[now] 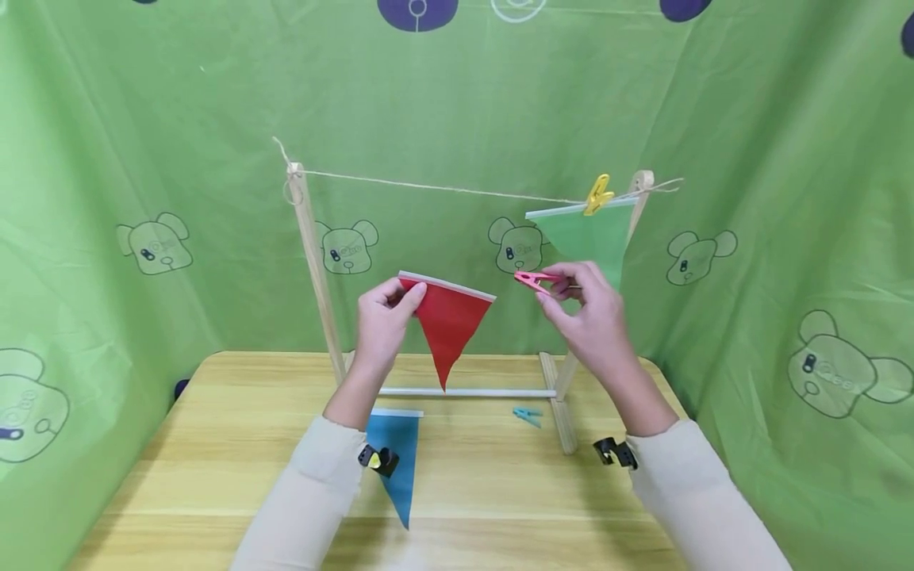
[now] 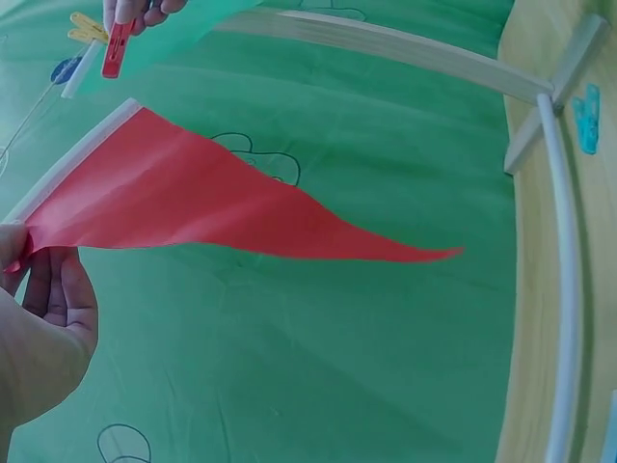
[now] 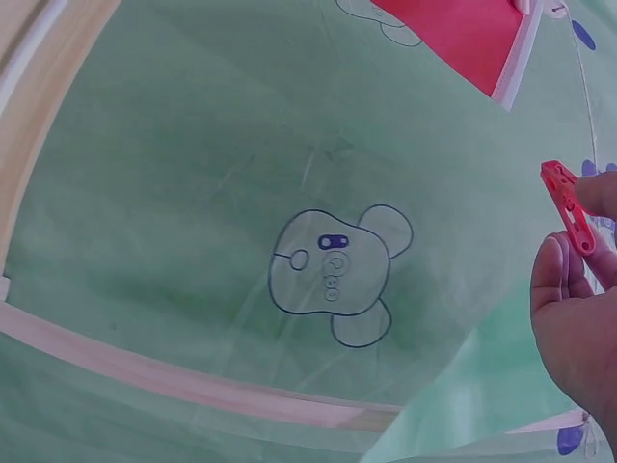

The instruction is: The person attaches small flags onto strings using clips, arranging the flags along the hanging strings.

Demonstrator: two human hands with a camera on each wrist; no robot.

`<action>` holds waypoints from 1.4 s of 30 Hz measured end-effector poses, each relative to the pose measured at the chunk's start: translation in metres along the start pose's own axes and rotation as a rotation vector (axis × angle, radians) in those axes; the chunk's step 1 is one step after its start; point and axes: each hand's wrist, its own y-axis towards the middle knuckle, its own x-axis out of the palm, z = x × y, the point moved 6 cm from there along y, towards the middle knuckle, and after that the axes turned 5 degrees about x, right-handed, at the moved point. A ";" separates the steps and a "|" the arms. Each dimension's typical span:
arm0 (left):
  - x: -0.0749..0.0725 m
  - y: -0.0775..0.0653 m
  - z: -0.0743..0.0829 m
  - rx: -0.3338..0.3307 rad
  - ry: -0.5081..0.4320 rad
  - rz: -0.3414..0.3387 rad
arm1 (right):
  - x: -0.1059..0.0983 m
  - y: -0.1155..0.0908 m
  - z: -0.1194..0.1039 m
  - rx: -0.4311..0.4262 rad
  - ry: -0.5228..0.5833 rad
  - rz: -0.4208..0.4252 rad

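My left hand [image 1: 382, 321] pinches a red triangular pennant [image 1: 457, 317] by the left end of its white top edge; its tip hangs down. To the right, my right hand [image 1: 589, 313] holds a red clothespin [image 1: 534, 281] between thumb and fingers, its nose pointing left toward the pennant but apart from it. Above both hands a string [image 1: 428, 187] runs between two wooden posts. At its right end a green pennant [image 1: 589, 238] hangs under a yellow clothespin [image 1: 598, 195]. The right wrist view shows the red clothespin [image 3: 567, 207] in the fingertips.
On the wooden table [image 1: 214, 444] lie a blue pennant [image 1: 401, 468], partly behind my left wrist, and a turquoise clothespin [image 1: 528, 415]. The stand's left post [image 1: 317, 277] and white lower bar [image 1: 471, 392] are beyond my hands. Green printed cloth surrounds the table.
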 end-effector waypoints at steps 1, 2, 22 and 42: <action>0.001 0.001 0.001 0.004 -0.002 0.000 | -0.001 0.002 -0.002 -0.008 -0.003 0.003; 0.001 0.003 0.003 0.009 -0.004 0.001 | -0.002 0.003 -0.004 -0.015 -0.005 0.006; 0.017 0.023 0.017 0.027 -0.091 0.043 | -0.021 0.038 -0.045 -0.126 -0.047 0.063; 0.029 0.036 0.027 0.008 -0.155 0.092 | -0.035 0.068 -0.084 -0.274 -0.142 0.066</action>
